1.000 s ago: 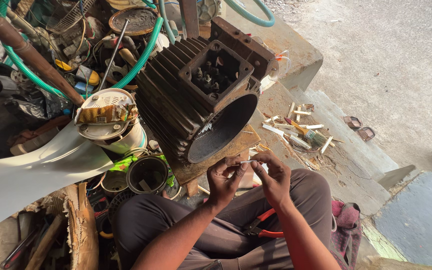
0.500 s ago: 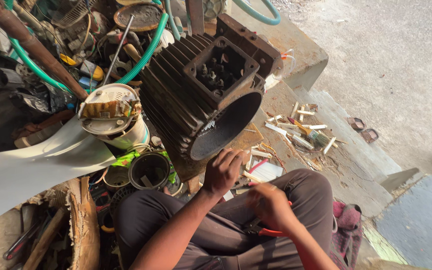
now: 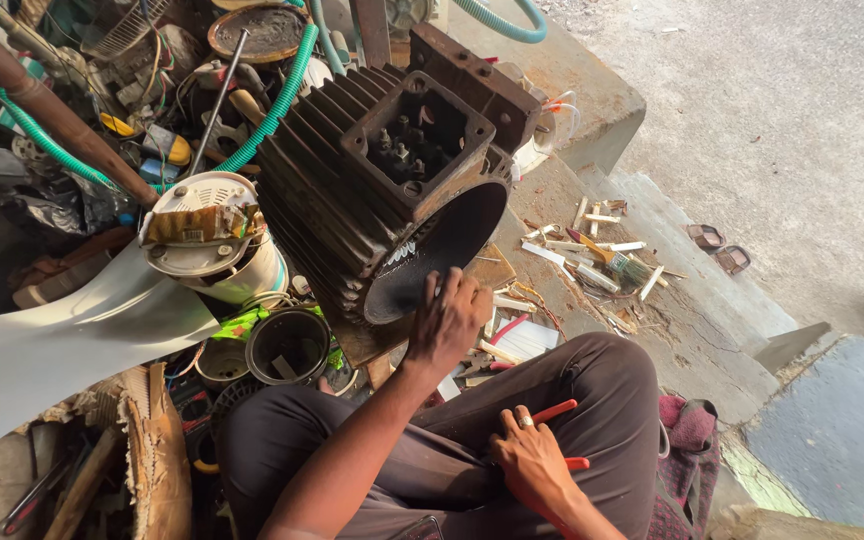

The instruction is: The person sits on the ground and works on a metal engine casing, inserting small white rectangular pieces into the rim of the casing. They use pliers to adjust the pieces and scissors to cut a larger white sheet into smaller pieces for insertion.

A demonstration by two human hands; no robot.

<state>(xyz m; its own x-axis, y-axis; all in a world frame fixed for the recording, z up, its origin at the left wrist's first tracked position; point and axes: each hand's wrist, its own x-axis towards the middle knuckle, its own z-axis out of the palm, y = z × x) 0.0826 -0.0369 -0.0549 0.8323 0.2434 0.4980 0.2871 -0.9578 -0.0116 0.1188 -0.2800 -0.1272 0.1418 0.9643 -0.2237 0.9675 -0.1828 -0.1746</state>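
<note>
Left hand (image 3: 449,318) rests open-fingered on motor housing (image 3: 382,190) rim; right hand (image 3: 532,462) grasps red pliers (image 3: 562,435). Tilted housing could roll onto fingers.

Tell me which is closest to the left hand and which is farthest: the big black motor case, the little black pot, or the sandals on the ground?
From the left hand, in the head view:
1. Black motor case: the hand touches its round opening.
2. Little black pot: on the hand's left, among the clutter.
3. Sandals: far right, on the pavement.
</note>
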